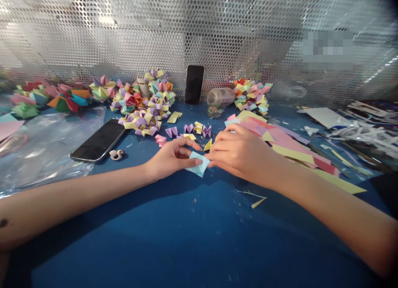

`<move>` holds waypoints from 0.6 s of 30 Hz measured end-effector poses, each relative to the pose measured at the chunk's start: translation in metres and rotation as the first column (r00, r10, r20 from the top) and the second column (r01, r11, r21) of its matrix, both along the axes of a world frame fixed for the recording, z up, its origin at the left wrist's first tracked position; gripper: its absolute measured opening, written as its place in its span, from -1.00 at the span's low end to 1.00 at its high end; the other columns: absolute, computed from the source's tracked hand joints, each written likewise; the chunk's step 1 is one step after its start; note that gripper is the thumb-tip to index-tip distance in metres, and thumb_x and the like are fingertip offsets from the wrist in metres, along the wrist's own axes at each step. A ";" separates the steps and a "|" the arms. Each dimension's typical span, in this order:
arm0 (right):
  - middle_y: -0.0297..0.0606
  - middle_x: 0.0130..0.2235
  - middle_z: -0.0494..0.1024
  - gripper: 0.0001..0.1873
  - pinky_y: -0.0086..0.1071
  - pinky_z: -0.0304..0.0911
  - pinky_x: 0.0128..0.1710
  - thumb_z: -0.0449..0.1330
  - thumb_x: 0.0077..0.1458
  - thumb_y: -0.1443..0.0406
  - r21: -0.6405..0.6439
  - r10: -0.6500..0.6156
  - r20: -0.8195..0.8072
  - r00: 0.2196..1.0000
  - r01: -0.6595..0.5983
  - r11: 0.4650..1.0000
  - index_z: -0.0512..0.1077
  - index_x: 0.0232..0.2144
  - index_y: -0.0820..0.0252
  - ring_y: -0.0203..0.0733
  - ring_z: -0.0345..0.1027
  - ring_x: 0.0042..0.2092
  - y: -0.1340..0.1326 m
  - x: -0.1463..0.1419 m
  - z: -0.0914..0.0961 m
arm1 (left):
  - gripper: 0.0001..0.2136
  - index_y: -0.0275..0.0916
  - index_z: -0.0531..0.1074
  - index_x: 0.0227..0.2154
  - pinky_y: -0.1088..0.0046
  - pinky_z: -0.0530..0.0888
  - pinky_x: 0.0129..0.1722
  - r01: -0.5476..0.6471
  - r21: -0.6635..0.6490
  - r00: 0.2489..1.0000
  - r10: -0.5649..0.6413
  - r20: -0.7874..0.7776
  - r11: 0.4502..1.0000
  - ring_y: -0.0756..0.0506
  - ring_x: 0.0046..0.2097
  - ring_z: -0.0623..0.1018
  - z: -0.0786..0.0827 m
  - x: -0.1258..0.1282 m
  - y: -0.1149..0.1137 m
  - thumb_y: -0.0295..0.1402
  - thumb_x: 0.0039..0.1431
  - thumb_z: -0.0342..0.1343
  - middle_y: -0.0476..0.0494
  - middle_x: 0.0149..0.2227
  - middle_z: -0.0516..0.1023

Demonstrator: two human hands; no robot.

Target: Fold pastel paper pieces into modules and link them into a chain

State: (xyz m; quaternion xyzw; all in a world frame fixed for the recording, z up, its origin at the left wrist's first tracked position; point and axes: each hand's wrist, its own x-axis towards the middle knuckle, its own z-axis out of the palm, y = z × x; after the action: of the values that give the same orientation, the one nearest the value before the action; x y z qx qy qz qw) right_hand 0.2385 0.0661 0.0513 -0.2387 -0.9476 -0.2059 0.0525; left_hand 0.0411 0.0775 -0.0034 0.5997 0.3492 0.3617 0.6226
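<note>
A small light-blue sheet of origami paper (pixel 200 167) is held between both hands just above the blue table. My left hand (pixel 172 157) pinches its left side, thumb on top and fingers behind. At the right corner, the fingertips of my right hand (pixel 238 151) grip the paper, the other fingers curled. Just behind the hands lie small folded paper pieces in purple, yellow and pink, among them a purple piece (pixel 171 132), a pink piece (pixel 161 140) and a yellow piece (pixel 208 145).
A phone (pixel 98 140) and earbuds (pixel 117 154) lie left; another phone (pixel 194 84) stands upright behind. Assembled paper clusters (pixel 144 120) line the perforated metal wall (pixel 139 26). Stacked coloured paper (pixel 292 149) is right, near a tipped jar (pixel 220 96). Paper scraps (pixel 258 202) lie in front.
</note>
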 end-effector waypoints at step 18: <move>-0.34 -0.49 0.55 -0.75 -0.27 0.04 -0.22 0.08 0.14 0.29 0.055 -0.074 -0.302 0.951 0.095 0.994 0.50 -0.50 0.17 -0.25 0.33 -0.37 -0.002 -0.005 -0.010 | -0.65 -0.27 0.35 -0.16 0.54 0.46 -0.36 -0.070 -0.055 0.988 0.077 0.134 0.996 0.03 -0.36 0.51 -0.001 -0.003 0.003 -0.47 -0.07 0.25 -0.04 -0.36 0.52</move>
State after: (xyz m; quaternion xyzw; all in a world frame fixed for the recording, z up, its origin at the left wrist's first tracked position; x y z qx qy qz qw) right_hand 0.2337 0.0640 0.0410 -0.3056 -0.9100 -0.2018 0.1946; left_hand 0.0382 0.0802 -0.0044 0.5444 0.3367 0.4157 0.6461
